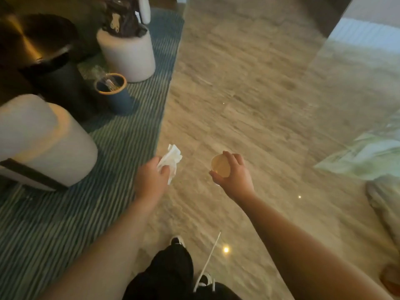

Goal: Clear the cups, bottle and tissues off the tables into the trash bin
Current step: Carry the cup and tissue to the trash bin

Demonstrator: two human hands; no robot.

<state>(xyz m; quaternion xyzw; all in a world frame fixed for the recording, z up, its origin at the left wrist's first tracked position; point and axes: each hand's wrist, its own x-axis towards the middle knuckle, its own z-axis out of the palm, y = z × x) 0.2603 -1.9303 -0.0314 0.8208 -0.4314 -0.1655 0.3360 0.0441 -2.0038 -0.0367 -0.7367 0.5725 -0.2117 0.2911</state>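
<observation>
My left hand (151,178) pinches a crumpled white tissue (171,159) that sticks up from between thumb and fingers. My right hand (234,174) grips a clear plastic cup (220,165), its round mouth turned toward the camera. Both hands hang over the pale floor at the edge of the striped rug. The small dark blue trash bin (114,92) with an orange rim stands on the rug, up and to the left of my hands, with some clear trash inside it.
A round dark table (34,37) stands at the upper left. Two pale cylindrical stools (129,53) (45,141) sit on the green striped rug (65,213). My legs and shoes (177,241) show at the bottom. Wood-look floor spreads to the right.
</observation>
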